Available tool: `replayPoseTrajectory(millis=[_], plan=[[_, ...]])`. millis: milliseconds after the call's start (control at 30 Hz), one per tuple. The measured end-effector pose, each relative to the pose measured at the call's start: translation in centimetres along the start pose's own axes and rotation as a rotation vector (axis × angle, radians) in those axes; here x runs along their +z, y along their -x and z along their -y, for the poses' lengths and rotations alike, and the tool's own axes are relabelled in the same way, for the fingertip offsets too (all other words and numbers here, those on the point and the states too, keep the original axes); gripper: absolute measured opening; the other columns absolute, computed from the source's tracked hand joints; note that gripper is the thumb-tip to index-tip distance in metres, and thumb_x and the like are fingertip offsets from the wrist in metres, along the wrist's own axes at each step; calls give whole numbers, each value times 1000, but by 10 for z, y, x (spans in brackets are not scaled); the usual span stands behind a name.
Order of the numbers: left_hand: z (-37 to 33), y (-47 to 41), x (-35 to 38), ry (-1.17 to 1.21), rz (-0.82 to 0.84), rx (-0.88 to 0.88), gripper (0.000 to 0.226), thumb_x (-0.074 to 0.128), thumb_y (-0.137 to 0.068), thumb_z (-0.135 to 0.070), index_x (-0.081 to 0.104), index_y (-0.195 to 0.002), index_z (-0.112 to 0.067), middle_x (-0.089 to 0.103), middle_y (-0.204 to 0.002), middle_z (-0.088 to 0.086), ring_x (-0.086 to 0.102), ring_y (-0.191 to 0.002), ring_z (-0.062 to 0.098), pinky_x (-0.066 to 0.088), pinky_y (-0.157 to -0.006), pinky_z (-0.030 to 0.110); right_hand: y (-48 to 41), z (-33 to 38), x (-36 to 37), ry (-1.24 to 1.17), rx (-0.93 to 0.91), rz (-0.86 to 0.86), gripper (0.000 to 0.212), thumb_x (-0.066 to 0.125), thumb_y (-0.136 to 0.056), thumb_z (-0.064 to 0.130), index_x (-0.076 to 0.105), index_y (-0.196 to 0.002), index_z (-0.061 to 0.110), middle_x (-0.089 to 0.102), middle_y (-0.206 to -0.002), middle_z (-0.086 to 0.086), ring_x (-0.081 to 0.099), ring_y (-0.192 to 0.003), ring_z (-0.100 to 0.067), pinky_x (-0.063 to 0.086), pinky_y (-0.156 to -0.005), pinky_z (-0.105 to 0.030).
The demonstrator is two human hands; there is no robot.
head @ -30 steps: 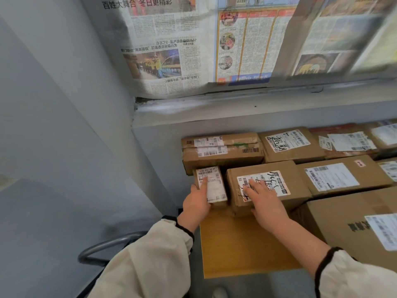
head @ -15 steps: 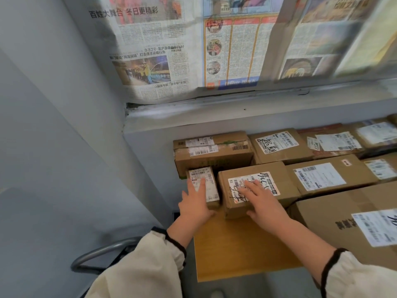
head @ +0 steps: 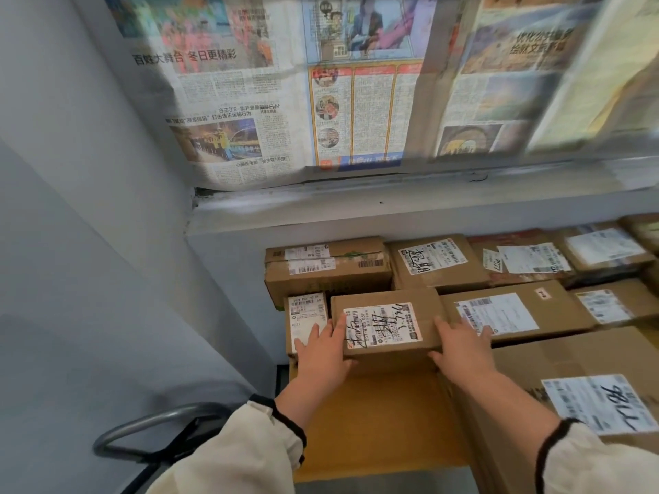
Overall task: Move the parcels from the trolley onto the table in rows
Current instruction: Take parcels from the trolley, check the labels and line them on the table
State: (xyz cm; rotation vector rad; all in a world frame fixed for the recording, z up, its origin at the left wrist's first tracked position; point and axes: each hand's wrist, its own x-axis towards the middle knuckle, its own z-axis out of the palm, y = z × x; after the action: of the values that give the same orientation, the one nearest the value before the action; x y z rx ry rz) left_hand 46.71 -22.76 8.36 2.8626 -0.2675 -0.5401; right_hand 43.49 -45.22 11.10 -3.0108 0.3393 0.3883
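Left hand and right hand, fingers straight, press the sides of a box in the second row on the table; two rows appear laid, front row barely begun.

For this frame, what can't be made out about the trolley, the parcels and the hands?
Head view only:
- Trolley: only its grey handle shows; the bottom edge and left sleeve hide its load.
- Far-right parcels: blurred, cut by the right edge.
- Labelled box: small print too blurred to read.
- Left hand and right hand: palms face down, so contact underneath is hidden.
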Motion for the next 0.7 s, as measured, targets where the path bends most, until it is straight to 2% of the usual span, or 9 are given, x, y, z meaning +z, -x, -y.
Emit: replayPoseTrajectory(millis=[267, 433, 533, 600, 700], plan=[[-12, -5, 0, -34, -56, -53, 86, 56, -91, -36, -7, -149, -26, 15, -158, 1, 13, -144, 28, 8, -111, 62, -4, -5, 0, 132, -88, -81, 60, 57, -86, 44, 34, -138, 22, 59, -125, 1, 44, -126, -24, 16, -113, -51], [4, -3, 1, -93, -75, -35, 92, 60, -89, -31, -12, -146, -38, 13, -158, 1, 12, -143, 31, 9, -110, 63, -5, -8, 2, 147, -117, -89, 62, 56, -87, 43, 34, -139, 19, 58, -126, 0, 48, -122, -21, 19, -114, -48], [26, -8, -3, -35, -97, -243, 94, 60, -88, -36, -15, -144, -41, 2, -159, 5, 9, -142, 36, 11, -109, 65, -4, -11, 4, 149, -120, -96, 62, 56, -87, 43, 33, -140, 19, 57, -127, 0, 48, -122, -20, 20, -114, -46], [38, -13, -7, 48, -67, -379, 95, 58, -85, -48, -15, -145, -37, -1, -158, 9, 11, -140, 42, 14, -108, 66, -4, -11, 4, 144, -117, -95, 63, 56, -87, 43, 32, -140, 19, 57, -127, 1, 48, -122, -19, 21, -114, -46], [46, -19, -7, 133, -8, -352, 109, 63, -72, -63, -13, -145, -37, -2, -156, 11, 20, -136, 43, 22, -107, 63, -4, -12, 3, 144, -118, -87, 63, 55, -88, 43, 29, -141, 21, 57, -127, 3, 48, -123, -18, 20, -114, -47]])
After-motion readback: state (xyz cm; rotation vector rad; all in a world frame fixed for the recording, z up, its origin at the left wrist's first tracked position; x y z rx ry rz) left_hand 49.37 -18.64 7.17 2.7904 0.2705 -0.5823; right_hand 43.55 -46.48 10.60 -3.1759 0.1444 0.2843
